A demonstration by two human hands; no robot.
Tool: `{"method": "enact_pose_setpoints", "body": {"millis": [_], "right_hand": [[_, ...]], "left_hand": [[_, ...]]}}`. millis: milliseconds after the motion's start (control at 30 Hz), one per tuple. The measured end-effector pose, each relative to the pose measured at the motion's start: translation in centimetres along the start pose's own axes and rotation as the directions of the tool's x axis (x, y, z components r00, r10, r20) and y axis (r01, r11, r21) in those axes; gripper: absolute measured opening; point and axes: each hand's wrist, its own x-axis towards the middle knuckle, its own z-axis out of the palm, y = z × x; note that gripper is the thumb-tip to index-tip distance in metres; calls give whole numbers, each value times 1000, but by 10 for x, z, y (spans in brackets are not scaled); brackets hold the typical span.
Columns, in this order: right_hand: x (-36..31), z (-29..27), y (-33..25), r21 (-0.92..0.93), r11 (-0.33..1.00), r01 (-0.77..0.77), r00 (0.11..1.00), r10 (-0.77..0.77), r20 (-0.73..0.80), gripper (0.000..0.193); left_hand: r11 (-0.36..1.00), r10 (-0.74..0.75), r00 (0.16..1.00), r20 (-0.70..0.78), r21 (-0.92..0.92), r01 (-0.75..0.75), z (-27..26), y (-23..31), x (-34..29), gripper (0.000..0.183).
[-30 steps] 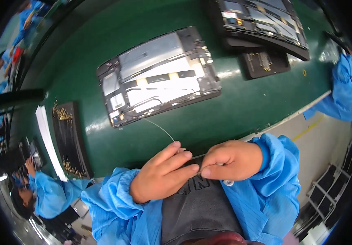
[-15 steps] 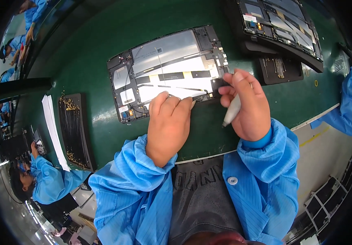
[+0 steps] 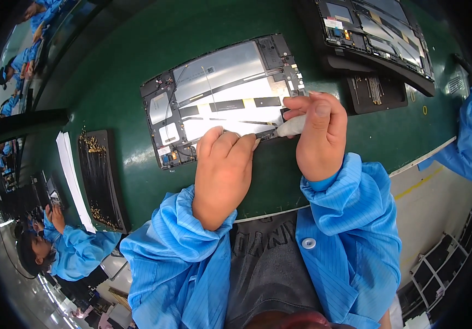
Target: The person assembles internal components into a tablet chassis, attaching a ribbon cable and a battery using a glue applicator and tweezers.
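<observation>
An opened tablet lies on the green work surface, its silver and white inner plates, black strips and thin cables exposed. Over its near edge my left hand is bent, fingers pressed together at the rim; what they pinch is hidden beneath them. My right hand is closed around a tapered whitish tool, whose exact kind does not show. The narrow end of that tool points left and meets the tablet's near edge close to the right corner, just right of my left fingertips.
Another opened tablet rests on a dark stack at far right, above a black tray with thin cables. Leftward lie a dark tray of black cables with gold ends and a white strip. A co-worker sits at left.
My right hand has moved left, and its tool has swung from pointing down to touching the tablet's edge. The tablet and my left hand have shifted slightly left.
</observation>
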Motion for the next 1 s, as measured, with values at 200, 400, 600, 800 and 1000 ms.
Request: {"method": "enact_pose_setpoints", "body": {"millis": [200,400,600,800,1000], "right_hand": [[3,0,3,-56,998,21,998,-18,62,22],[3,-4,-6,-63,997,44,993,-37,114,18],[18,10,-18,-428,787,445,811,-152,565,14],[32,-8,-26,-201,956,-214,962,242,128,25],[20,-49,-23,-169,723,-670,728,684,37,50]], "left_hand": [[1000,1,1000,15,-3,-1,-1,0,2,19],[1000,7,1000,27,7,-7,0,2,-1,20],[999,-16,993,113,38,12,-2,-3,-5,20],[901,2,997,72,432,-34,-34,-31,25,26],[500,-799,589,124,-409,764,-71,-87,-19,35]]}}
